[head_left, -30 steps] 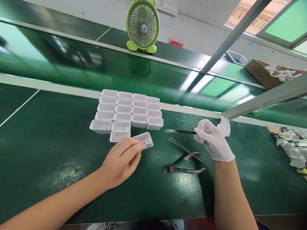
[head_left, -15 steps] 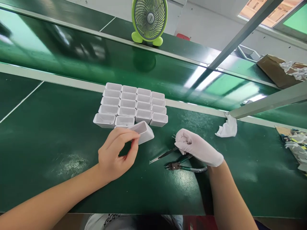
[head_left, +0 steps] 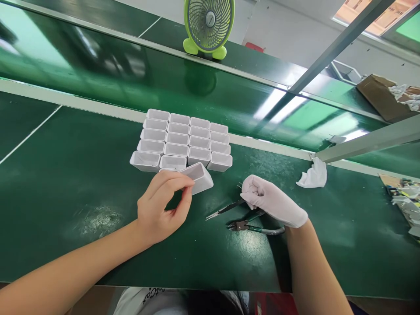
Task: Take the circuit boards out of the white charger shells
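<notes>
My bare left hand (head_left: pixel 164 208) pinches a white rectangular plastic box (head_left: pixel 202 183) by its near rim. The box is tilted, its open end toward my fingers, in front of several like boxes (head_left: pixel 176 150) standing upright in close rows. My right hand (head_left: pixel 271 199), in a white glove, is closed with the fingers curled. Two thin metal pins (head_left: pixel 239 185) stick out from its fingertips; the part they belong to is hidden. Black tweezers (head_left: pixel 226 209) with silver tips reach out from under the glove. Beside them, cutting pliers (head_left: pixel 241 225) lie on the bench, partly under the right hand.
The bench top (head_left: pixel 82 262) is green. A crumpled white cloth or glove (head_left: pixel 313 173) lies at right, near a metal post (head_left: pixel 367 140). Small parts lie on cardboard (head_left: pixel 402 197) at the right edge. A green fan (head_left: pixel 209 26) stands behind, and a carton (head_left: pixel 374 98) sits at upper right.
The view has shifted slightly, so the bench things appear a little higher and to the right. Both hands keep nearly the same pose, with the box still pinched in my left hand.
</notes>
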`<state>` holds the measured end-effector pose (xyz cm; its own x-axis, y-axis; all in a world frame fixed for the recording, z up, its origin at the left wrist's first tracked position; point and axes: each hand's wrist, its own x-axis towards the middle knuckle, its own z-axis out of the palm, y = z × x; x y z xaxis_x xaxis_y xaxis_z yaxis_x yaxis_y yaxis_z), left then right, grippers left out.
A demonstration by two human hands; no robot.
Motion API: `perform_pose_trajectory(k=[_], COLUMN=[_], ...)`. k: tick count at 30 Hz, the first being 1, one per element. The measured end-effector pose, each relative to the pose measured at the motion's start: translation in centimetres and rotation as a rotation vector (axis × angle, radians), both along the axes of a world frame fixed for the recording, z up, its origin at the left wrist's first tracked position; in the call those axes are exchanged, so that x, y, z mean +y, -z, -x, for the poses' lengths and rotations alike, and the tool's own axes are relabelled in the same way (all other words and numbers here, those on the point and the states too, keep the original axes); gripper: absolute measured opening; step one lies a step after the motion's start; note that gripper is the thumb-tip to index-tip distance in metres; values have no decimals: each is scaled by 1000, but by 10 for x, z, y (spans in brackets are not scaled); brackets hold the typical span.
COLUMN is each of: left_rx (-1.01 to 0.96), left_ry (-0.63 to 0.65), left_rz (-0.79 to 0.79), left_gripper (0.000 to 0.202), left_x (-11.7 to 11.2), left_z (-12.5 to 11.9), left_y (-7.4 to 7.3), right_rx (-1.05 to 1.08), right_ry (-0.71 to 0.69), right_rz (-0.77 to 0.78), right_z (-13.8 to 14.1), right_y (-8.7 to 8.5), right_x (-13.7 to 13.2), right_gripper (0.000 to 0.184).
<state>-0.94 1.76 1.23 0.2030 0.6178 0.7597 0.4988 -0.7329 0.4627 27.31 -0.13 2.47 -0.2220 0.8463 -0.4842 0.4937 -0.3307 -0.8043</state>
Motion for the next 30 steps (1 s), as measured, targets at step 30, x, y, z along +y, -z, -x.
perform_pose_trajectory(k=[30], left_rx=[17], left_ry=[35], left_rz=[7], left_gripper=[26], left_x=[1], left_z=[-1], left_y=[0], right_rx=[5], right_ry=[-15], right_rz=[9], right_z=[0], right_y=[-2], right_x=[0], right_gripper=[9])
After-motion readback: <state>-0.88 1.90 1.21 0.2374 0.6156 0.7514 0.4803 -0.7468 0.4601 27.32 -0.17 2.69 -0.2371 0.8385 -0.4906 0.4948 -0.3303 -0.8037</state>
